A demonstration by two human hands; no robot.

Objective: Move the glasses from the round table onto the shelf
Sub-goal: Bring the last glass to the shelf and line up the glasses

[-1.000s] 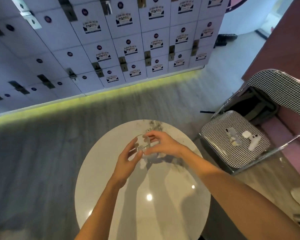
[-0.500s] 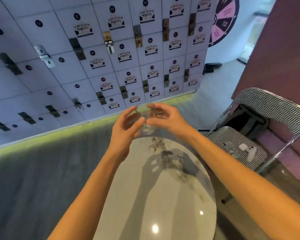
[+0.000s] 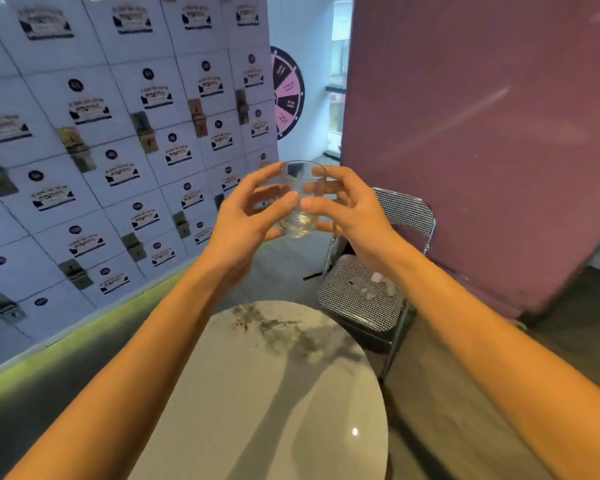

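Hands meet around a clear glass [image 3: 300,202] held in the air, above and beyond the far edge of the round tabletop [image 3: 257,417]. The left hand [image 3: 243,220] cups the glass from its left side and the right hand [image 3: 352,211] from its right, so the tumbler sits upright between the two palms. The fingers [image 3: 257,180] of each hand are curled round the wall of the glass, the upper ones reaching the rim and the lower ones beside the thick base. The two thumbs [image 3: 286,200] lie on the near side, their tips almost touching.

The tabletop is pale, marble-like stone with a grey smudge of veining near its far edge and a bright glint of light near its right side. The shadows of the arms fall across it. Just beyond its right side stands a folding chair [image 3: 406,216] with a chrome frame and black-and-white houndstooth padding. A few small pale objects [image 3: 364,287] lie on its seat, too blurred to identify. A wall of white lockers [image 3: 118,140] with dark round badges, printed labels and metal latches fills the left, with a yellow-green strip of light along its foot. A pink-and-black prize wheel [image 3: 288,93] hangs beyond the lockers, and a dull pink panel [image 3: 482,133] rises on the right. The floor [image 3: 447,393] is grey.
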